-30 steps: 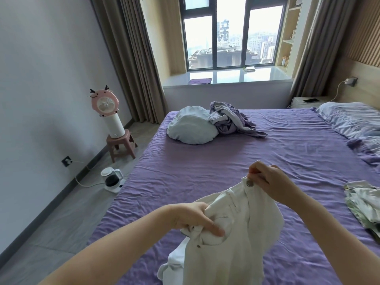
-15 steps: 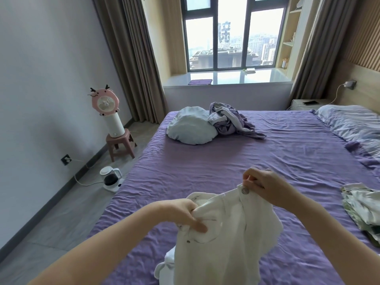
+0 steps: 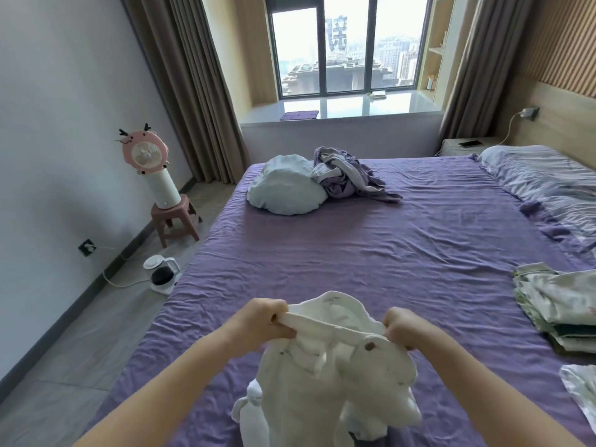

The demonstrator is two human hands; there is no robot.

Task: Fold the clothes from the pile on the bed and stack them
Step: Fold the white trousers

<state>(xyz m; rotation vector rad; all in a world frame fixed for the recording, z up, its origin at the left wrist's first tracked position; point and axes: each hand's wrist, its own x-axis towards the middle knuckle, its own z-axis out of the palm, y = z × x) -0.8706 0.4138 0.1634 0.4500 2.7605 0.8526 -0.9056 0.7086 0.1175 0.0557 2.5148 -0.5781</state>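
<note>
I hold up a pair of white trousers [image 3: 325, 375] by the waistband over the near part of the purple bed [image 3: 371, 253]. My left hand [image 3: 264, 321] grips the waistband's left end, and my right hand [image 3: 403, 327] grips its right end beside the brown button. The legs hang down bunched below my hands. A stack of folded clothes [image 3: 558, 304] with a pale green floral piece on top lies at the bed's right edge. A crumpled pile of lilac and grey clothes [image 3: 345, 175] lies at the far end of the bed.
A pale blue round cushion [image 3: 287, 188] sits next to the far pile. A grey pillow [image 3: 541, 179] lies at the right. Left of the bed, on the floor, stand a pink fan on a stool [image 3: 154, 175] and a kettle [image 3: 161, 272]. Another patterned garment [image 3: 580, 388] shows at the lower right.
Both hands have shifted to the two ends of the waistband and pulled it taut between them. The trousers now hang lower and closer to me.
</note>
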